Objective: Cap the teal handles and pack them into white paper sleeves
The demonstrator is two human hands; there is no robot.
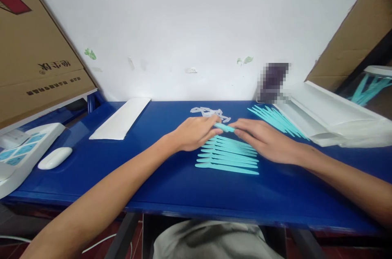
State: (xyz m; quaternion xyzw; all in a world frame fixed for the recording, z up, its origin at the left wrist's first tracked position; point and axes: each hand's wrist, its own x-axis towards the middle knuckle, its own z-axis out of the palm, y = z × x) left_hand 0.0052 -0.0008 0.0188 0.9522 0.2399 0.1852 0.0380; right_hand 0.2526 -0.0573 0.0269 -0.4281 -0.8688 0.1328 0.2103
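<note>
Both of my hands meet over the middle of the blue table. My left hand [199,131] pinches the left end of a turquoise eyebrow razor [225,127], and my right hand [263,138] grips its right end between thumb and fingers. Just below them, a row of several turquoise razors [229,161] lies side by side, handles pointing right. Behind my left hand is a small heap of translucent plastic caps [211,112]. A looser pile of turquoise razors [277,121] spreads out beyond my right hand. My fingers cover part of the held razor.
On the left lie a long white box [122,118], a white mouse-shaped object [55,158] and a white tray with blue labels [30,148]. To the right sit clear plastic bags [330,116] and a tub of turquoise razors [372,85]. A pixelated dark object [274,83] leans on the wall.
</note>
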